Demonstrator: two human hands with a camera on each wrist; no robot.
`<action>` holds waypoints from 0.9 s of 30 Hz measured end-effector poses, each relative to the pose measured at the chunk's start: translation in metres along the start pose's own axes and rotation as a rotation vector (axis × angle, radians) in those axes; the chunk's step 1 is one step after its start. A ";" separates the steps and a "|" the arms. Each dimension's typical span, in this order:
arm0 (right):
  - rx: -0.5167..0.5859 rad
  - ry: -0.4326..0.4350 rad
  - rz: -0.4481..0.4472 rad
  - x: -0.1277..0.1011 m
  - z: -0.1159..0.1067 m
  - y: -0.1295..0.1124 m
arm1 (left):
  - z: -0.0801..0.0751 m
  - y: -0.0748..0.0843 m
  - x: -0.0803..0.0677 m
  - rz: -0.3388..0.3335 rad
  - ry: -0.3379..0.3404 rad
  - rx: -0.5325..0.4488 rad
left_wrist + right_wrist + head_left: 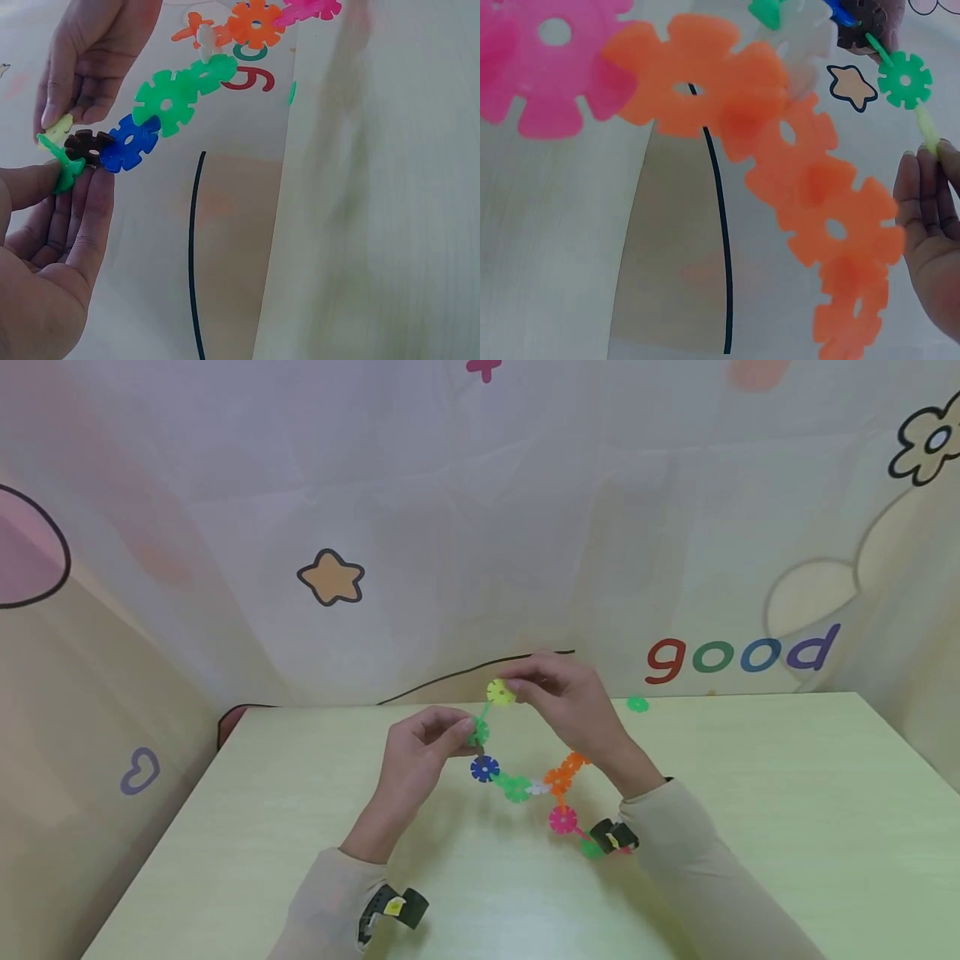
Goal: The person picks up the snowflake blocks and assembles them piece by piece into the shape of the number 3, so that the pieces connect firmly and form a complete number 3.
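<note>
The left hand [420,743] pinches 1 green disc [477,732] of a snowflake-disc chain [536,787] held above the bench [750,793]. The right hand [566,693] has its fingers [525,687] closed on 1 yellow disc [499,692]. Lower in the chain hang 1 blue disc [484,768] and 1 pink disc [562,819]. 1 loose green disc [637,703] lies on the bench at far right.

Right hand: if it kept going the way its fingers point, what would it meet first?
Probably the left hand. The right hand, pinching the yellow disc, points left and slightly down toward it; depth is unclear.
</note>
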State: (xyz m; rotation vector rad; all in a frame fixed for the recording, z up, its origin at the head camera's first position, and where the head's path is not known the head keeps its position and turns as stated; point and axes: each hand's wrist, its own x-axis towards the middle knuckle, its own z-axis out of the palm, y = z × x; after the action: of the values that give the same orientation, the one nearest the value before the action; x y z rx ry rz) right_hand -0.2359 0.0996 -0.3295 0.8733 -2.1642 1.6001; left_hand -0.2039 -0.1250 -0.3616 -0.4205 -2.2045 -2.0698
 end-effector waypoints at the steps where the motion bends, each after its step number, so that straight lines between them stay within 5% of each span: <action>1: 0.001 0.001 -0.004 0.000 0.000 0.000 | 0.000 0.000 0.000 0.001 -0.002 0.001; 11: 0.004 -0.059 -0.031 -0.001 0.008 -0.001 | 0.001 -0.002 0.000 0.002 0.042 0.033; 20: 0.036 0.001 -0.006 -0.004 0.019 0.004 | 0.006 -0.005 0.001 -0.017 0.142 0.094; 27: -0.013 -0.004 0.018 -0.005 0.021 0.006 | 0.011 -0.006 0.002 -0.027 0.151 0.155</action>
State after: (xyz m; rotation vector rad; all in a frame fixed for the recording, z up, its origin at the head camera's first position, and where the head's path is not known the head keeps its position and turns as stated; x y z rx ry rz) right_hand -0.2343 0.0828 -0.3437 0.8567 -2.1884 1.5921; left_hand -0.2058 -0.1140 -0.3681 -0.2152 -2.2708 -1.8572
